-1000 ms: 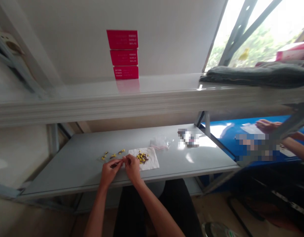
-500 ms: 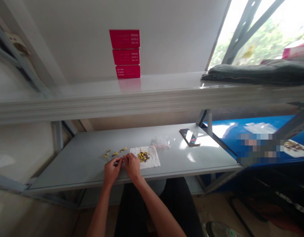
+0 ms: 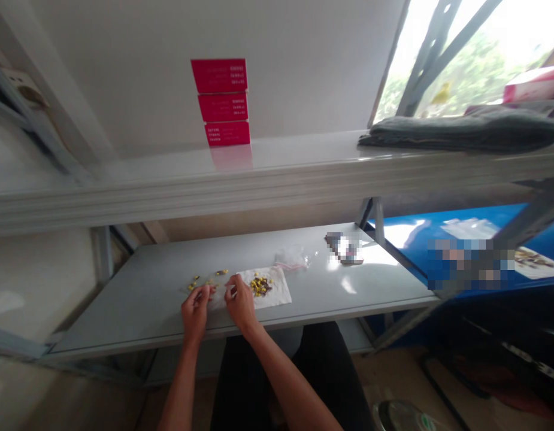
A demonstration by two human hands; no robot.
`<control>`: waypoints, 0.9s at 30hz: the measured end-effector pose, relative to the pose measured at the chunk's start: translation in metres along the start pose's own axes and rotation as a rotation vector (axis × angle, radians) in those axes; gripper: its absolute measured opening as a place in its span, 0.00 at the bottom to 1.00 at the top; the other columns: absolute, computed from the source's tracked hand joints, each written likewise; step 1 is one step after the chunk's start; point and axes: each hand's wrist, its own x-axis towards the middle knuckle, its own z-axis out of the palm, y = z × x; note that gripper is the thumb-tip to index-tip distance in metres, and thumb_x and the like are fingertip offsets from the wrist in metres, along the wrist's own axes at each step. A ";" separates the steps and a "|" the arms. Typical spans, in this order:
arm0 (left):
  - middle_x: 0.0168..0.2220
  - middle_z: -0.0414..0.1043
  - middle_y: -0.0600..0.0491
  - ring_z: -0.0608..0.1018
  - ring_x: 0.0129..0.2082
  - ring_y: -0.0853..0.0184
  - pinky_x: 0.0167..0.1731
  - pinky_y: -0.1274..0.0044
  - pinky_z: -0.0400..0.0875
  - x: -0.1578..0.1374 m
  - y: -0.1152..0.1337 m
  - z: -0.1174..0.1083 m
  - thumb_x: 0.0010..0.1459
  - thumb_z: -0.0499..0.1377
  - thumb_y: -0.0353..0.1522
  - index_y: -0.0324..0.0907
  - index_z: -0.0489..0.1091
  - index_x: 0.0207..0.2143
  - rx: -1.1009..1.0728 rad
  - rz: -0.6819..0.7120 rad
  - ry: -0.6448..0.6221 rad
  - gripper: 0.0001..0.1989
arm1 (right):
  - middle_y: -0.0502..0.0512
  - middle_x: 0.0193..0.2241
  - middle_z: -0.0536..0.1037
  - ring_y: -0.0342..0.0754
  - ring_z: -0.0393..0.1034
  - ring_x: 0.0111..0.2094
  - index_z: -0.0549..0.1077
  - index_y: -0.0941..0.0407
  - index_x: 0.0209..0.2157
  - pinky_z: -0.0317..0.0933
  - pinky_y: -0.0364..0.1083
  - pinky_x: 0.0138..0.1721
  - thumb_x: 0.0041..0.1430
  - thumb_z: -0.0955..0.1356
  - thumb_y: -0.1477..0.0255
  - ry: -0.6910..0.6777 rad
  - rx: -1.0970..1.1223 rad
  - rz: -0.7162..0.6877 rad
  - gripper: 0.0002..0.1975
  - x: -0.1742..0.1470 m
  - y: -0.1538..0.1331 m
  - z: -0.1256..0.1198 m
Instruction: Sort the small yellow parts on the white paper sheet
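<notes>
My left hand [image 3: 196, 310] is over the front part of the grey shelf, its thumb and fingers pinched together; what they hold is too small to make out. Just to its right, my right hand [image 3: 241, 304] has curled fingers beside the left edge of a white cloth or paper sheet [image 3: 282, 292]. Anything between those fingers is hidden. On the sheet lies a pile of small yellow and dark brown pieces [image 3: 261, 285]. Beyond my left hand are several loose yellow-tipped pieces [image 3: 221, 272]. The two hands are apart.
A clear plastic bag [image 3: 291, 258] lies behind the sheet, and a phone [image 3: 344, 247], partly blurred, is to the right. An upper shelf [image 3: 277, 191] carries three stacked red boxes [image 3: 223, 106] and a folded grey cloth [image 3: 456, 131]. A blue table [image 3: 406, 239] stands at right.
My hands were close together at the fingertips and are now apart, the left having moved left. The camera view has shifted slightly.
</notes>
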 end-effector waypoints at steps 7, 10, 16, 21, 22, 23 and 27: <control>0.51 0.76 0.43 0.74 0.55 0.56 0.59 0.63 0.65 0.009 -0.003 0.002 0.65 0.51 0.49 0.42 0.77 0.45 0.117 0.134 -0.002 0.23 | 0.53 0.36 0.81 0.45 0.75 0.32 0.80 0.55 0.34 0.67 0.41 0.32 0.56 0.61 0.81 -0.157 0.232 -0.074 0.16 0.023 0.003 -0.030; 0.53 0.73 0.44 0.72 0.57 0.56 0.59 0.63 0.64 0.007 -0.001 0.005 0.64 0.54 0.48 0.42 0.75 0.46 0.134 0.147 0.163 0.21 | 0.53 0.38 0.82 0.44 0.76 0.31 0.80 0.55 0.36 0.68 0.40 0.30 0.56 0.62 0.78 -0.188 0.351 -0.037 0.15 0.038 0.005 -0.049; 0.46 0.78 0.43 0.81 0.44 0.59 0.38 0.70 0.77 0.006 0.020 0.043 0.61 0.56 0.49 0.41 0.67 0.57 -0.357 -0.274 -0.277 0.28 | 0.54 0.41 0.82 0.46 0.76 0.36 0.81 0.54 0.40 0.71 0.42 0.35 0.57 0.67 0.71 -0.230 0.435 -0.010 0.12 0.057 0.015 -0.087; 0.41 0.80 0.45 0.82 0.32 0.64 0.31 0.75 0.75 0.022 0.028 0.071 0.47 0.70 0.41 0.39 0.70 0.50 -0.453 -0.372 -0.321 0.29 | 0.58 0.44 0.81 0.48 0.76 0.38 0.82 0.55 0.42 0.71 0.44 0.37 0.60 0.69 0.63 -0.201 0.399 0.007 0.14 0.060 0.031 -0.113; 0.40 0.80 0.45 0.82 0.31 0.65 0.30 0.76 0.74 0.025 0.028 0.074 0.46 0.70 0.41 0.39 0.70 0.49 -0.428 -0.348 -0.291 0.30 | 0.58 0.43 0.82 0.48 0.76 0.37 0.82 0.55 0.41 0.70 0.44 0.36 0.62 0.67 0.62 -0.204 0.386 0.014 0.15 0.059 0.035 -0.117; 0.39 0.81 0.45 0.81 0.31 0.65 0.30 0.76 0.74 0.028 0.027 0.076 0.45 0.71 0.41 0.39 0.69 0.49 -0.400 -0.312 -0.266 0.31 | 0.58 0.41 0.82 0.48 0.77 0.37 0.82 0.56 0.39 0.70 0.44 0.36 0.62 0.67 0.61 -0.205 0.370 0.015 0.16 0.059 0.040 -0.119; 0.40 0.81 0.43 0.81 0.33 0.63 0.31 0.75 0.73 0.036 0.027 0.084 0.46 0.69 0.42 0.37 0.69 0.49 -0.272 -0.149 -0.248 0.30 | 0.57 0.35 0.83 0.49 0.77 0.35 0.81 0.57 0.36 0.70 0.45 0.37 0.57 0.70 0.65 -0.168 0.334 0.000 0.11 0.056 0.061 -0.120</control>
